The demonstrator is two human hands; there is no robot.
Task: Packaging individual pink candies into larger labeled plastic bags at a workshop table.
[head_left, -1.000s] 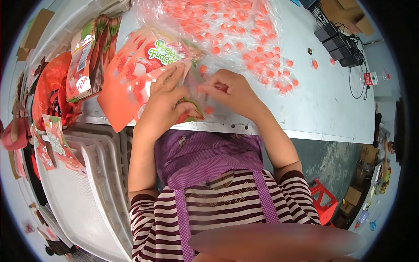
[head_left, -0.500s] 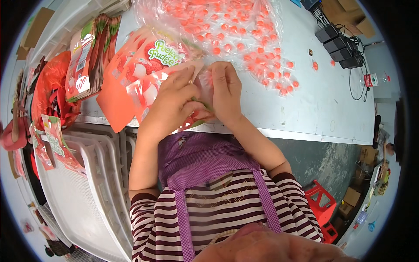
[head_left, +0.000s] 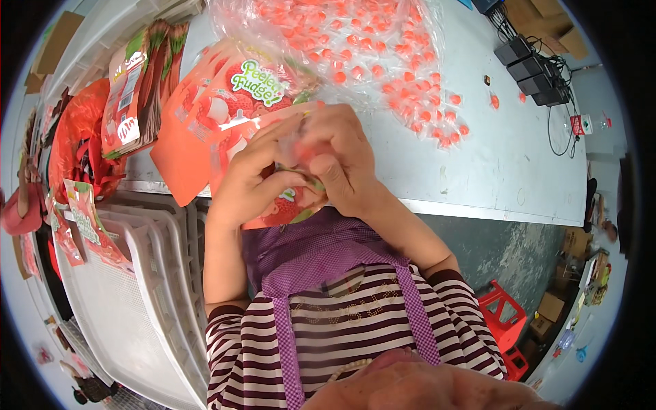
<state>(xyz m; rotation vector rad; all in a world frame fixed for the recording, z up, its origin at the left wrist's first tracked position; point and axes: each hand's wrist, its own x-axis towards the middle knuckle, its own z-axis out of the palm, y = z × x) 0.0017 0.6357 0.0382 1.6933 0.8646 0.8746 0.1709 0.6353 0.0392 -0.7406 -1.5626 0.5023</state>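
Pouch (head_left: 279, 210) held, clear bag (head_left: 232, 20) of candies (head_left: 346, 54)

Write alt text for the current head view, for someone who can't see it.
A person's left hand holds a red printed pouch at the near edge of a pale table, the right hand close beside it. Similar pouches lie fanned beyond; small clear-wrapped red pieces spread to their right. White trays fill the lower left.

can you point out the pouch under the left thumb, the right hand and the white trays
Pouch (head_left: 277, 210): head view, printed front.
Right hand (head_left: 350, 157): head view, middle of the hand.
White trays (head_left: 115, 307): head view, perforated face of one tray.
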